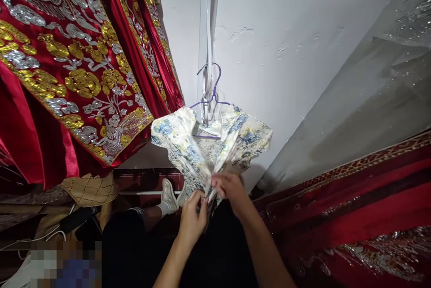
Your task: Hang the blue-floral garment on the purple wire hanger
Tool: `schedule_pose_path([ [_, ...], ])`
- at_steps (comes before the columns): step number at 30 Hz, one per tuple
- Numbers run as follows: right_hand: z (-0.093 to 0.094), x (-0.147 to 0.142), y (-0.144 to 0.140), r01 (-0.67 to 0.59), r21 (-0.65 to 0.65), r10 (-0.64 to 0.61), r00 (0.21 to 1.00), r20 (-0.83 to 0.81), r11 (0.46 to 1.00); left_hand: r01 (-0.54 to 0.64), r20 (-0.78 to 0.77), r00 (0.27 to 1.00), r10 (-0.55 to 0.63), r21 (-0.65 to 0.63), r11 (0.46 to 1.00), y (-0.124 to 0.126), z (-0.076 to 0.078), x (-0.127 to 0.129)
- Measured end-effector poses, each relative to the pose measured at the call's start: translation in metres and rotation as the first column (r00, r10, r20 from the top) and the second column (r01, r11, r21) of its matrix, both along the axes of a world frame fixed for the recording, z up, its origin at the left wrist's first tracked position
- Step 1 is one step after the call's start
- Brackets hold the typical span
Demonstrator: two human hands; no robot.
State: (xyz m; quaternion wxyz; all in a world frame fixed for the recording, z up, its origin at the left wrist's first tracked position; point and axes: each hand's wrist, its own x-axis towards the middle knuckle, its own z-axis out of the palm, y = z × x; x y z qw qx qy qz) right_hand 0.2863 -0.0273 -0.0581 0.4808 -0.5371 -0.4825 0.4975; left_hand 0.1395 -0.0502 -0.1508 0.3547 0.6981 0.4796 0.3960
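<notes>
The small cream garment printed with blue and yellow flowers (188, 144) hangs on a thin purple wire hanger (213, 99), which is hooked up against the white wall (286, 54), so the cloth drops freely in front of the person and both hands can work on it without bearing its weight. It sits in the middle of the view, between heavy costumes on either side, with its shoulders spread over the hanger's arms and its lower part gathered into a narrow bunch.

The left hand (192, 218) is closed in a pinch on that gathered lower edge, thumb against fingers. The right hand (232, 191) grips the same bunch just beside it, fingers curled over the fabric; the two hands nearly touch. Holding the cloth from both sides keeps it taut and steady at one spot, probably where the front edges meet, though the detail between the fingers is too small to make out.

To the left hangs a red satin robe with gold and silver embroidery (74, 68), and to the right a red cloth with a gold-trimmed border (353, 198) below a grey sequinned fabric (387, 77). Below, the person's white shoe (168, 196) shows near a tan quilted cushion (89, 189).
</notes>
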Motion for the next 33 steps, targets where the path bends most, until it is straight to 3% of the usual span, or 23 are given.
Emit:
schedule_pose_path([
  [6, 0.114, 0.019, 0.062, 0.002, 0.230, 0.021, 0.995, -0.098, 0.973, 0.182, -0.126, 0.975, -0.183, -0.026, 0.983, -0.001, 0.005, 0.010],
  [9, 0.138, 0.012, 0.069, 0.052, 0.325, -0.021, 0.995, -0.100, 0.944, 0.228, -0.214, 0.949, -0.232, -0.043, 0.973, 0.010, 0.010, 0.006],
  [12, 0.133, 0.004, 0.062, 0.062, 0.374, -0.051, 0.998, -0.039, 0.925, 0.223, -0.215, 0.952, -0.219, -0.007, 0.975, 0.030, 0.043, -0.004],
  [15, 0.127, -0.001, 0.053, 0.060, 0.408, -0.070, 0.998, 0.010, 0.911, 0.095, 0.009, 0.995, -0.099, 0.227, 0.969, 0.052, 0.110, -0.013],
  [18, 0.131, -0.004, 0.044, 0.020, 0.449, -0.038, 0.999, 0.031, 0.893, -0.028, 0.120, 0.992, -0.041, 0.523, 0.852, 0.071, 0.180, -0.012],
  [20, 0.131, -0.006, 0.040, 0.004, 0.491, -0.015, 1.000, 0.018, 0.871, 0.005, 0.045, 0.998, -0.042, 0.617, 0.787, 0.080, 0.210, -0.009],
  [22, 0.123, -0.007, 0.038, 0.008, 0.520, 0.000, 1.000, -0.015, 0.854, 0.034, -0.027, 0.999, -0.022, 0.672, 0.739, 0.085, 0.221, -0.008],
  [24, 0.106, -0.009, 0.037, 0.023, 0.517, 0.008, 0.998, -0.058, 0.856, 0.056, -0.075, 0.997, -0.004, 0.698, 0.714, 0.085, 0.219, -0.011],
  [28, 0.078, -0.012, 0.037, 0.079, 0.452, -0.040, 0.995, -0.096, 0.889, 0.151, -0.177, 0.983, -0.045, 0.651, 0.744, 0.082, 0.207, -0.021],
  [31, 0.080, -0.015, 0.041, 0.118, 0.474, -0.069, 0.990, -0.119, 0.873, 0.197, -0.205, 0.975, -0.085, 0.627, 0.754, 0.079, 0.209, -0.022],
  [33, 0.086, -0.017, 0.046, 0.109, 0.511, -0.046, 0.990, -0.133, 0.853, 0.162, -0.157, 0.985, -0.077, 0.652, 0.741, 0.077, 0.216, -0.018],
])
